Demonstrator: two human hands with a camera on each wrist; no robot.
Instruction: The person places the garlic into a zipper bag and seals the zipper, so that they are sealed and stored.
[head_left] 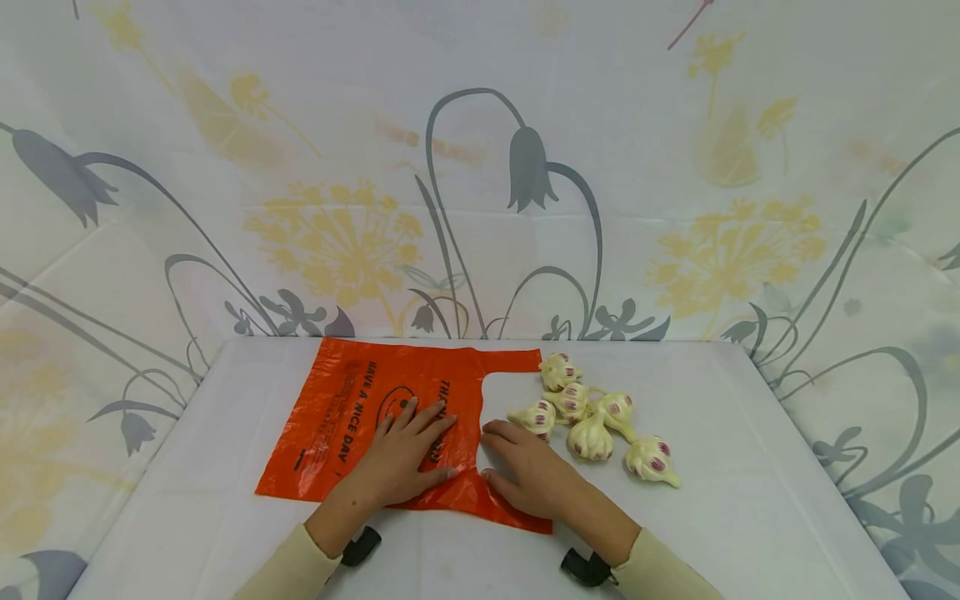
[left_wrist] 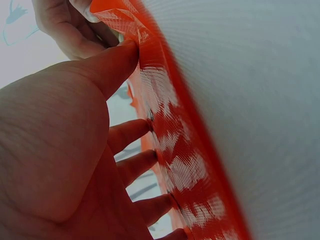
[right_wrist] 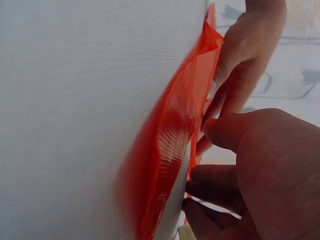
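An orange plastic carrier bag (head_left: 315, 417), printed with black lettering and a smiley face, lies flat on the table with its handles toward the right. My left hand (head_left: 397, 458) rests on the bag with fingers spread over the print. In the left wrist view its fingertips (left_wrist: 137, 167) touch the orange film. At the notch between the two handles is my right hand (head_left: 532, 471), its thumb and loosely bent fingers at the bag's edge. Several garlic bulbs (head_left: 591, 438), cream with purple patches, are heaped just beyond the right hand.
A white cloth covers the table (head_left: 712, 392). Behind it stands a backdrop (head_left: 480, 250) printed with grey and yellow flowers. Black camera mounts (head_left: 362, 546) show under both wrists. One garlic bulb (head_left: 651, 460) lies slightly apart at the right.
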